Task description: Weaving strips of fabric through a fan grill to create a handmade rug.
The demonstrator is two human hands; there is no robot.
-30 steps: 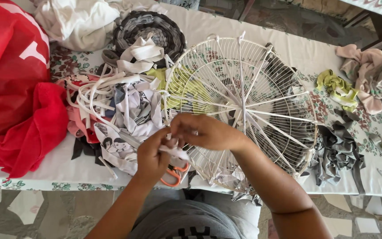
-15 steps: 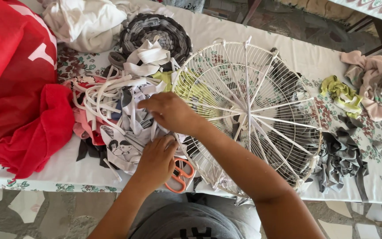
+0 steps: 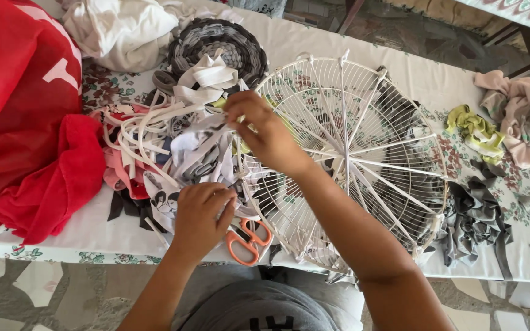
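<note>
Head view shows the right hand lifted away from the near edge of the wire fan guard and carried up to the guard's left rim, where its fingers pinch a pale cloth strip drawn taut toward the pile of strips. A second ago both hands were bunched together low at the guard's near rim; half a second ago the right hand was already travelling up over the pile. Now the two hands are well apart.

The left hand has dropped back toward the table's front edge and is curled shut around the lower end of what looks like the same strip, just above the orange-handled scissors, which lie untouched beside the guard.

Judging by this spread, the strip is being stretched to its full length and pulled free of the tangle, so the work at the near rim looks paused while fresh material is brought to the wires. The guard lies flat on the flowered cloth, in the same place as before. A red cloth sits at the left, a round braided mat at the far side, and grey scraps at the guard's right.
</note>
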